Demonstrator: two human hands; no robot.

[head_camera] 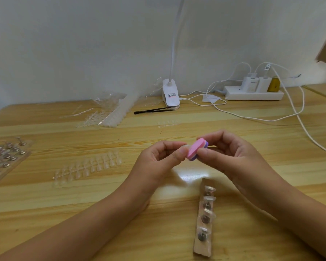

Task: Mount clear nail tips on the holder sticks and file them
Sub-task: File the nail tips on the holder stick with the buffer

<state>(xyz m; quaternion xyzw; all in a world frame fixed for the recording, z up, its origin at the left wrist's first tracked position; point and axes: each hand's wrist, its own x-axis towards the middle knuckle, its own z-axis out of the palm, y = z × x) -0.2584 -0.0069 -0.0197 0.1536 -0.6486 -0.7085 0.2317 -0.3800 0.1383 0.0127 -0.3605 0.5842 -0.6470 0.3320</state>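
L hand: thumb + curled fingers pinch a clear nail tip. Can't tell if a stick is under it, the fingers hide that. R hand: thumb and fingertips grip the pink/purple file block.

Key relation: the tip sits just left of the block, touching or nearly touching its pink face. Block's long axis runs lower-left to upper-right, tilted. Both hands are up off the table, mid-frame. Looks like the filing step; the stroke prob needs to run along the block's axis w/ L hand holding steady.

Containers:
- Card strip just below R hand carries four round-base holders in a row, each seemingly capped w/ a clear tip.
- Board far left has many more holder sticks.
- Sheet of unmounted tips lies left of L hand.
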